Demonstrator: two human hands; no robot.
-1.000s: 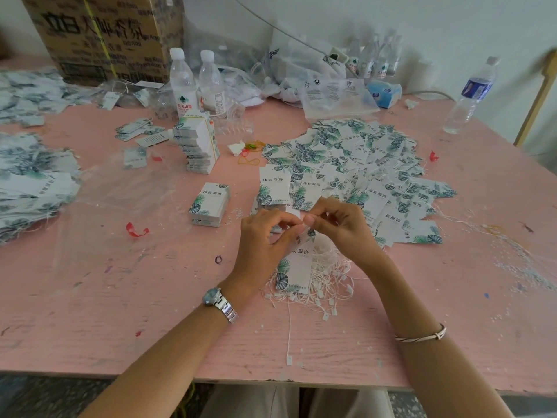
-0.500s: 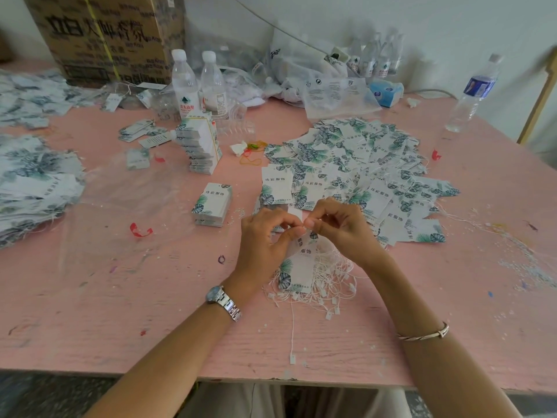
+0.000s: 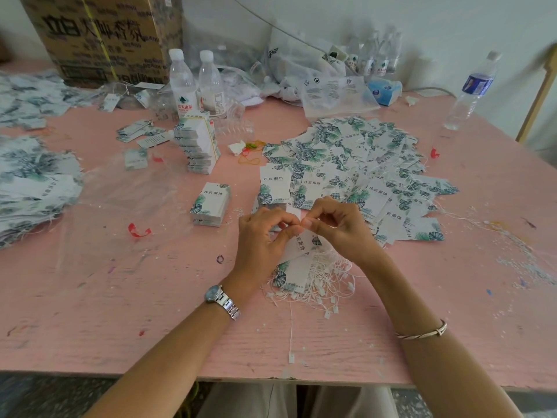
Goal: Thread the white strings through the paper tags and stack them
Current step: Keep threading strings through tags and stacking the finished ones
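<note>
Tag pinched at its top by both grips, my left hand and right hand thumb to thumb (white strings heaped beneath, on the table).

Worn on the head, above the near edge of the pink table. Faces forward and down across the top toward the far wall. Sits close over the work, with the left hand and right hand just below mid-frame. Wide-angle: bows the near table edge, and takes in the cardboard box far left and a water bottle far right. Catches a strip of floor under the near edge.
</note>
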